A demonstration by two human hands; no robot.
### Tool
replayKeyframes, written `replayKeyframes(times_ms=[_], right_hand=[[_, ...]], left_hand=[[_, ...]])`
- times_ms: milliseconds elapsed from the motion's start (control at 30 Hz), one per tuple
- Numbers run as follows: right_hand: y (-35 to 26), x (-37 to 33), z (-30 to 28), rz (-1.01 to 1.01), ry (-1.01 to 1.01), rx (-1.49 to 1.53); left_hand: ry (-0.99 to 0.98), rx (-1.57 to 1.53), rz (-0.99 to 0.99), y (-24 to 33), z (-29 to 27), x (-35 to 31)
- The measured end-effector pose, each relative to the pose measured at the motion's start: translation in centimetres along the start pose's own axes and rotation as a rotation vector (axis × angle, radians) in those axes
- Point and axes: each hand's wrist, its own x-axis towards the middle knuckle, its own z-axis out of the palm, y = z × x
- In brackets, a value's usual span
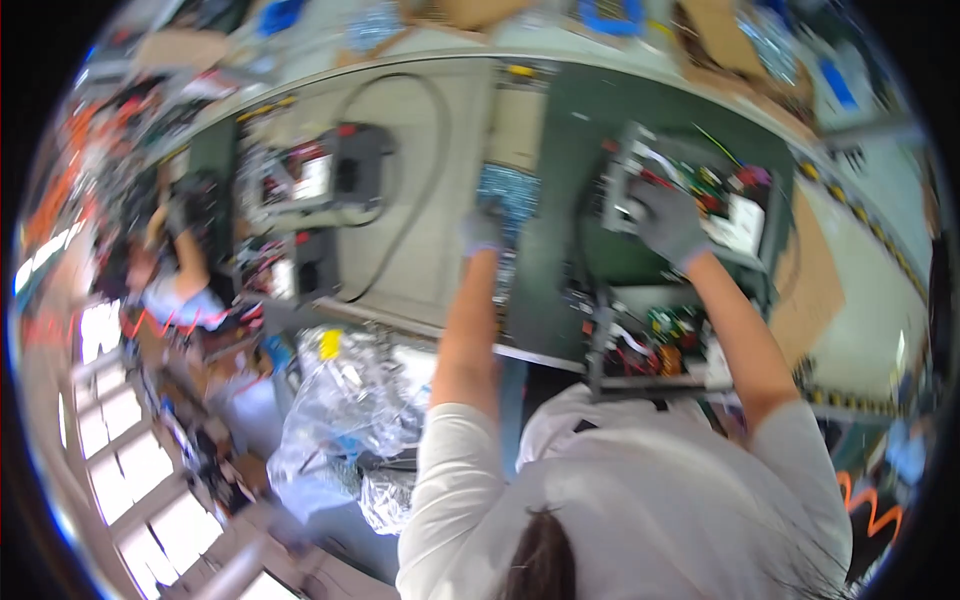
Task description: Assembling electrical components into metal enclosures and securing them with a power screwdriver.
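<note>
My right hand (672,222), in a grey glove, reaches into an open electronic unit (742,222) with a metal frame, green circuit boards, red wires and a white block. Its fingers curl beside the unit's light metal panel (622,180); what they hold, if anything, is hidden. My left hand (482,228), gloved too, is at the near-left edge of a bluish, shiny pile of small parts (512,195) on the bench. Motion smears its fingers. A second open unit (655,345) with boards and wires lies nearer to me, below my right forearm.
Two more open units, one farther (318,175) and one nearer (288,265), stand on the left, with a black cable (440,130) looping beside them. Clear plastic bags (345,420) lie left of me. Another person (180,260) works at the far left. Cardboard (810,270) lies at right.
</note>
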Motion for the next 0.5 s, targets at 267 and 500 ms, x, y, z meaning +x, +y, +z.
replayKeyframes(times_ms=[267, 500], right_hand=[[-1.0, -0.7, -2.0, -0.005, 0.011, 0.078], [-0.8, -0.3, -2.1, 0.023, 0.031, 0.075]], left_hand=[[0.127, -0.383, 0.032, 0.9, 0.3, -1.8], [0.046, -0.790, -0.119, 2.3, -1.0, -2.0]])
